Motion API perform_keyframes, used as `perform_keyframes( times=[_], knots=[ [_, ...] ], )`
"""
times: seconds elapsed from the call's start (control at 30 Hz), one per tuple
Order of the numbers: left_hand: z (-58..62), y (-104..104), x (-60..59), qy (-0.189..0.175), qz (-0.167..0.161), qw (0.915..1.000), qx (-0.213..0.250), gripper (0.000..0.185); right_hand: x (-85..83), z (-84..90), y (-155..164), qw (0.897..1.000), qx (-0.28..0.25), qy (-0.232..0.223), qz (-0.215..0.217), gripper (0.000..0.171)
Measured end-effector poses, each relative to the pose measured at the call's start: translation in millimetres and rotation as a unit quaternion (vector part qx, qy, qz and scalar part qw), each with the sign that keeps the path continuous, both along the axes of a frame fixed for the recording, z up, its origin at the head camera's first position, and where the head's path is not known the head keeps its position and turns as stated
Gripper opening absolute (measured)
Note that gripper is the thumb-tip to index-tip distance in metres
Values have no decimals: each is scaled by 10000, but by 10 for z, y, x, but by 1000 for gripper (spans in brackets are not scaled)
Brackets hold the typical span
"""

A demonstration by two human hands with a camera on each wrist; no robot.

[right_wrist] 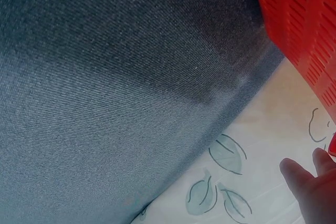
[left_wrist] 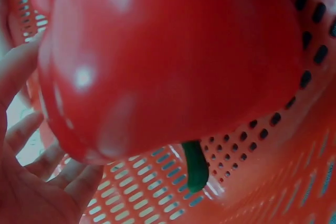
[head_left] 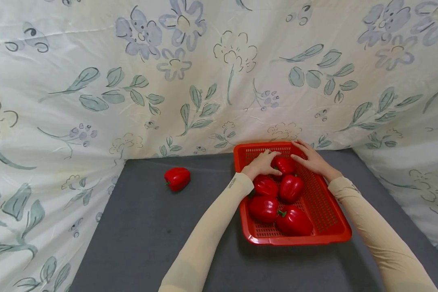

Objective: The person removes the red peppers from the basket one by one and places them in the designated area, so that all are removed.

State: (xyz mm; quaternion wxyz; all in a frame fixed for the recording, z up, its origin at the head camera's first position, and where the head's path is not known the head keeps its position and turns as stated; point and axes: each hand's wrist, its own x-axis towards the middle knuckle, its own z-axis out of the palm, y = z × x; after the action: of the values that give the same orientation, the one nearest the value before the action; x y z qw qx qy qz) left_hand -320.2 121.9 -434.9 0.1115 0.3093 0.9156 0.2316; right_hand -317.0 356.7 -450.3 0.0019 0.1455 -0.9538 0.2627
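Note:
A red plastic basket (head_left: 328,211) with slotted walls holds several red bell peppers (head_left: 291,188). My left hand (head_left: 260,164) reaches in over the left side, its thumb and fingers spread beside the farthest bell pepper (head_left: 285,165). Whether they touch it is hard to tell. A large bell pepper (left_wrist: 173,61) with a green stem (left_wrist: 195,167) fills much of the left wrist view, partly covering the fingers. Over the basket's far right side, my right hand (head_left: 314,161) has its fingers extended near that same farthest pepper. Only some fingers (right_wrist: 299,177) show in the right wrist view.
Another red bell pepper (head_left: 177,179) lies on the dark grey table (head_left: 142,235), left of the basket. A pale cloth (head_left: 204,101) printed with flowers and leaves hangs behind the table and along both sides.

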Motion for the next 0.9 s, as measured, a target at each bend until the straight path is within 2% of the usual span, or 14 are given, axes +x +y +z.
perform_keyframes(
  times=[0.27,0.57,0.9],
  knots=[
    [-38,56,-43,119,-20,9997,-224,72,0,-14,10,10000,8,36,2,69],
    [-111,147,-71,169,-200,9982,-540,71,2,-14,-3,10000,6,73,18,68],
    [-166,251,-55,438,-68,9973,-580,67,-16,-18,-12,9997,-22,230,55,68]
  ],
)
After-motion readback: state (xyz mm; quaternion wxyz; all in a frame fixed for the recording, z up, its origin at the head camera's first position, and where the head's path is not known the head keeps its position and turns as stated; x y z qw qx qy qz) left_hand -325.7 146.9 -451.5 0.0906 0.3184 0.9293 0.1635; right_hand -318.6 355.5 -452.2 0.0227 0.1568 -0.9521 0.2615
